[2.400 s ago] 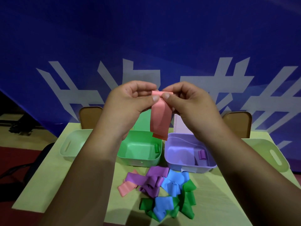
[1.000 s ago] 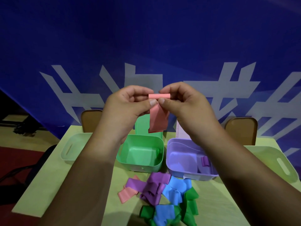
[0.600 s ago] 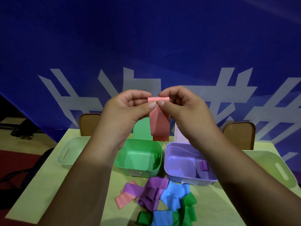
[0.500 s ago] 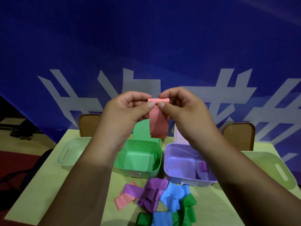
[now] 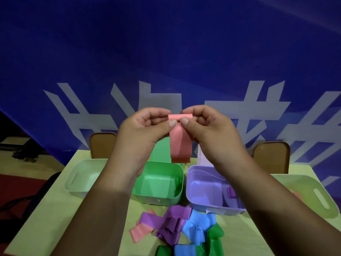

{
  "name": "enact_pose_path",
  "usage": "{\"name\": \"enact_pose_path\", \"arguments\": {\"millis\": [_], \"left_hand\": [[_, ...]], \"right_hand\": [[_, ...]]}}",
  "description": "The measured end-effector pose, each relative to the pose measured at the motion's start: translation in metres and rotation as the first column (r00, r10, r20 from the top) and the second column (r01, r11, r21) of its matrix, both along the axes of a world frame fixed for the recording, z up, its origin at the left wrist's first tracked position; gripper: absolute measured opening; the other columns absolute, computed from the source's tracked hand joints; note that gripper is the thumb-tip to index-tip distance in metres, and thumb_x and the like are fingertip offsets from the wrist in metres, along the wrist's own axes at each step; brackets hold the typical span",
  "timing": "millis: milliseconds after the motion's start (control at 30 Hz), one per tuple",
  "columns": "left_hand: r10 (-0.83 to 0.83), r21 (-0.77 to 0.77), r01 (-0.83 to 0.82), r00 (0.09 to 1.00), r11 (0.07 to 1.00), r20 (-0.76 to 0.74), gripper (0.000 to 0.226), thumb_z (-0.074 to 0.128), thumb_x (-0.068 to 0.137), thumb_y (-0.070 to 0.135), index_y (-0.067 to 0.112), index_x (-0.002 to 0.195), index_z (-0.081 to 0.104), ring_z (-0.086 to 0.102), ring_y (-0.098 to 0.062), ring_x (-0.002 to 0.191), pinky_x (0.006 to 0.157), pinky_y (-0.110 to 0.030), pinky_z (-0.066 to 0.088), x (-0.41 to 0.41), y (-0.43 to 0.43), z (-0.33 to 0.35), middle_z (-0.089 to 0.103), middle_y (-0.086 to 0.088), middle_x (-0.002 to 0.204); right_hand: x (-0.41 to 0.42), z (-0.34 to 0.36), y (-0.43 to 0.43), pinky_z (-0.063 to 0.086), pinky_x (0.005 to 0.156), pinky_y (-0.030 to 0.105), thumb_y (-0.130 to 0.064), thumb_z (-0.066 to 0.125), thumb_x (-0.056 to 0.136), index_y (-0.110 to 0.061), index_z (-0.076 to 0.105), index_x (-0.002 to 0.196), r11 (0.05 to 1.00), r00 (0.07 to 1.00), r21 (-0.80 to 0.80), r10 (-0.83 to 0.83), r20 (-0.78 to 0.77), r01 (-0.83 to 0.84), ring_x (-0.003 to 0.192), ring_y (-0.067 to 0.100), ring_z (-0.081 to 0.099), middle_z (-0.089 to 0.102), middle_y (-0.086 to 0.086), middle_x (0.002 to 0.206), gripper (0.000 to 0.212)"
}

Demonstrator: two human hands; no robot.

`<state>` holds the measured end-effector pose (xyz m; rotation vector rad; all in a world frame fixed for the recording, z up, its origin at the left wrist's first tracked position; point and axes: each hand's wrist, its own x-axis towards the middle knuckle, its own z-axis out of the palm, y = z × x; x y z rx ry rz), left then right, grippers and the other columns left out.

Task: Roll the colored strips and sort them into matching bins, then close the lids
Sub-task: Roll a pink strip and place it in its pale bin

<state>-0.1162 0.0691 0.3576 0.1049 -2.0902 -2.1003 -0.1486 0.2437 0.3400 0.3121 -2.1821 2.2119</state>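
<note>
Both hands — left hand (image 5: 145, 126), right hand (image 5: 212, 126) — pinch the pink strip (image 5: 180, 143), barely rolled; loose strips (image 5: 177, 230) at 6 o'clock wait — lids open.

The thumbs and curled fingers of the left hand (image 5: 142, 132) and right hand (image 5: 214, 133) cover the ends of the rolled top of the pink strip (image 5: 180, 143), so its turns cannot be counted; below the grip to the left, a forearm hides one side of the green bin (image 5: 162, 199) and part of the pale bin (image 5: 81, 180); below to the right, the other forearm covers the right wall of the purple bin (image 5: 201, 191) and part of the purple roll (image 5: 231, 192) inside; straight below, the picture's bottom edge cuts off the green strips (image 5: 163, 251) and a blue strip (image 5: 184, 251).
</note>
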Motion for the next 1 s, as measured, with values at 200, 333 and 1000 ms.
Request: {"name": "enact_pose_path", "arguments": {"millis": [200, 333, 1000], "left_hand": [[0.013, -0.031, -0.013, 1.000, 0.999, 0.003, 0.018, 0.079, 0.095, 0.012, 0.013, 0.113, 0.079, 0.080, -0.026, 0.098, 0.089, -0.041, 0.067, -0.001, 0.003, 0.003, 0.081, -0.009, 0.102], [0.043, -0.032, -0.044, 0.999, 0.999, -0.028, 0.020, 0.081, 0.093, 0.008, 0.015, 0.111, 0.080, 0.079, -0.028, 0.100, 0.092, -0.042, 0.066, -0.005, 0.004, 0.001, 0.080, -0.011, 0.101], [0.059, -0.064, -0.062, 0.997, 0.996, -0.049, 0.023, 0.081, 0.093, 0.007, 0.017, 0.114, 0.079, 0.079, -0.021, 0.098, 0.089, -0.036, 0.067, -0.009, 0.010, 0.010, 0.081, -0.006, 0.101]], "right_hand": [[0.000, 0.005, 0.001, 0.060, 0.081, 0.035, -0.017, 0.076, 0.098, -0.026, 0.073, 0.109, 0.998, 0.999, 0.059, -0.018, -0.032, 0.020, 0.087, 0.014, 0.074, 0.077, 0.003, 0.095, 0.015], [0.000, 0.007, 0.001, 0.058, 0.074, 0.024, -0.019, 0.077, 0.097, -0.023, 0.073, 0.113, 1.000, 1.000, 0.021, 0.001, -0.018, -0.001, 0.082, 0.007, 0.071, 0.076, 0.006, 0.095, 0.016], [-0.009, 0.009, 0.007, 0.059, 0.077, 0.037, -0.025, 0.077, 0.097, -0.030, 0.074, 0.111, 0.999, 0.996, 0.045, 0.006, -0.086, -0.002, 0.085, 0.021, 0.068, 0.070, 0.009, 0.097, 0.014]]}}
